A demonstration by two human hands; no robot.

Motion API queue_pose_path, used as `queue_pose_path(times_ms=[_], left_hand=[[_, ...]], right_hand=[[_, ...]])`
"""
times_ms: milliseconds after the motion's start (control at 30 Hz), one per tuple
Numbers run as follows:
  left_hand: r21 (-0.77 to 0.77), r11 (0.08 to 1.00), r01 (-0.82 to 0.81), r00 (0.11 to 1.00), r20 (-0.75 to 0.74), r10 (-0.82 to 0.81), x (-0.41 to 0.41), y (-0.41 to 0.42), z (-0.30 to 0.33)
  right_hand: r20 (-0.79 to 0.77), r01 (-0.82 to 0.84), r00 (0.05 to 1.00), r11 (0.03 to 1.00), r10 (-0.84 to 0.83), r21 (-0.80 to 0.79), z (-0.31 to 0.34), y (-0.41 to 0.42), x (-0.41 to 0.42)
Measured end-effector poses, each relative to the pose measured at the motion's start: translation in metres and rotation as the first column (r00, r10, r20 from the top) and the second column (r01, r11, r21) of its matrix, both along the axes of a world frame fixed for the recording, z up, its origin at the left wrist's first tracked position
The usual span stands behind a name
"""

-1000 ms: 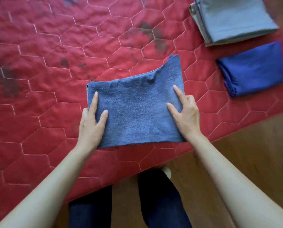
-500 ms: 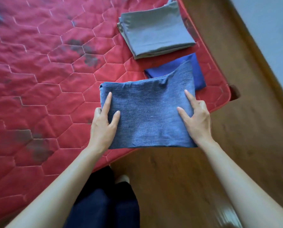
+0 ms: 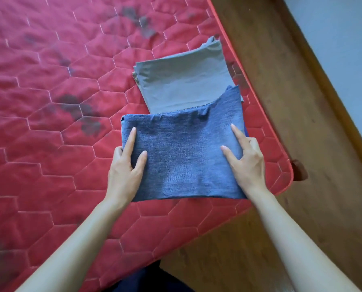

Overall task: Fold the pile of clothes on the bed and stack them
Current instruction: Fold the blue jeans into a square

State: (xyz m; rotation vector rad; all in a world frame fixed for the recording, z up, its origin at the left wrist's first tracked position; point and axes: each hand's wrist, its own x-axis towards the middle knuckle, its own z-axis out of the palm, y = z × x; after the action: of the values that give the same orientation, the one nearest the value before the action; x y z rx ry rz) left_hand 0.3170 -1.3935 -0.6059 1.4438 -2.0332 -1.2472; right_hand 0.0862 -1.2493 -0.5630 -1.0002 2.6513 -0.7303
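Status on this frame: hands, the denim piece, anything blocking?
Left hand and right hand gripping the folded denim garment by its side edges. Denim overlaps the folded grey garment. Nothing blocking.

Both hands grip a folded blue denim garment by its sides, left hand and right hand, over the red quilted bed; a folded grey cloth lies at twelve o'clock.
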Motion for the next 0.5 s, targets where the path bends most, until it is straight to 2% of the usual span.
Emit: queue_pose_path(times_ms=[233, 500], left_hand=[[-0.060, 0.998, -0.030, 0.999, -0.035, 0.028, -0.078, -0.058, -0.005], [-0.103, 0.983, -0.154, 0.988, -0.003, 0.155, -0.153, -0.114, -0.010]], right_hand=[[-0.042, -0.059, 0.997, 0.997, 0.057, -0.042, -0.012, -0.064, -0.088], [-0.015, -0.201, 0.980, 0.976, 0.200, -0.087, -0.031, -0.152, -0.180]])
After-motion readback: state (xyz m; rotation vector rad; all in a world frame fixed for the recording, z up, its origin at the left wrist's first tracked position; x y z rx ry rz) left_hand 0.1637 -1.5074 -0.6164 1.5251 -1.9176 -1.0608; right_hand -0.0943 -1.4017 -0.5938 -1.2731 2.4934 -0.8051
